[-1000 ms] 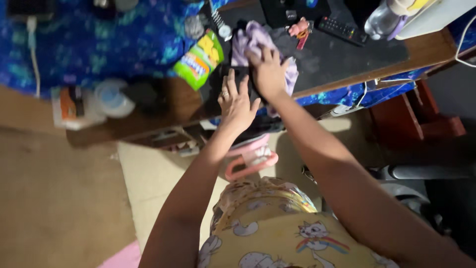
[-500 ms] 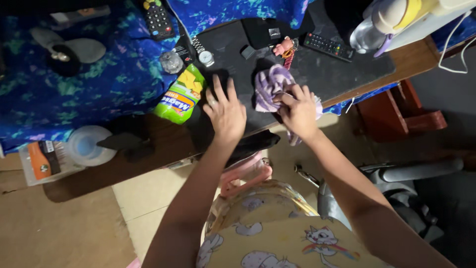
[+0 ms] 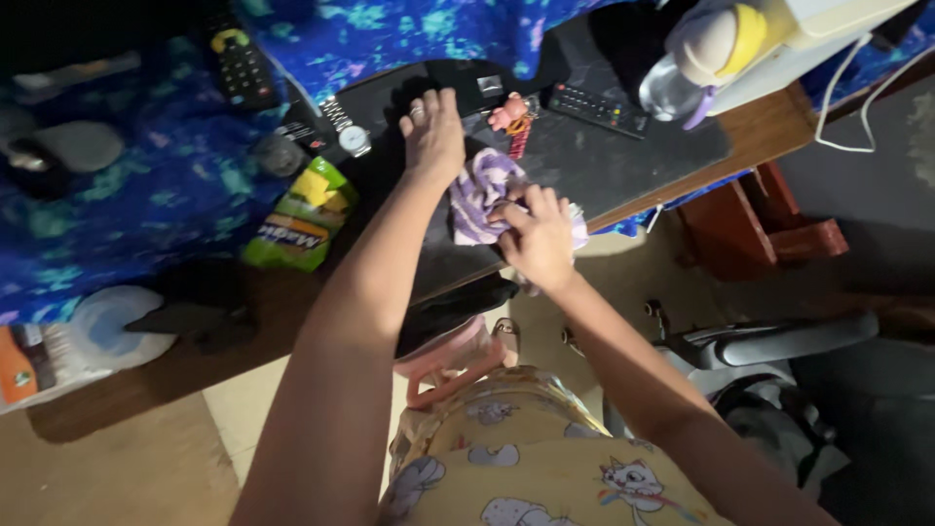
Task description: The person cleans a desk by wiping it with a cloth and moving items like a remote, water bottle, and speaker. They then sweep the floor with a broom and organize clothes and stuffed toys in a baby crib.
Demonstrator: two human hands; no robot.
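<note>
Your right hand [image 3: 538, 239] has its grip closed on a purple and white cloth [image 3: 479, 195], bunching it against the black mat [image 3: 623, 161] close to the tabletop's near edge. The cloth lies on the mat between your 2 hands, touching the right one and just beside the wrist of the left. Your left hand [image 3: 433, 131] rests flat and open on the mat, fingers spread, gripping nothing, its fingertips near a dark box [image 3: 477, 86] at the mat's far edge. Just right of that hand lies a small pink and red keyring [image 3: 514, 117], and beyond it a black remote [image 3: 596, 107]. At the tabletop's far right corner a clear bottle [image 3: 682, 83] with a yellow cap lies tilted against a white box [image 3: 828, 29]. Left of the mat sit a wristwatch [image 3: 349, 134] and, nearer you, a green and yellow packet [image 3: 300, 216], both close to the mat's left edge. A second remote [image 3: 239, 63] lies further back on the blue patterned cover [image 3: 146, 205]. At the tabletop's near left corner you can see a white lid [image 3: 107, 326] and an orange item [image 3: 15, 365] cut off by the picture's edge. Below the tabletop's near edge, by your lap, a pink bag [image 3: 453, 360] shows.
</note>
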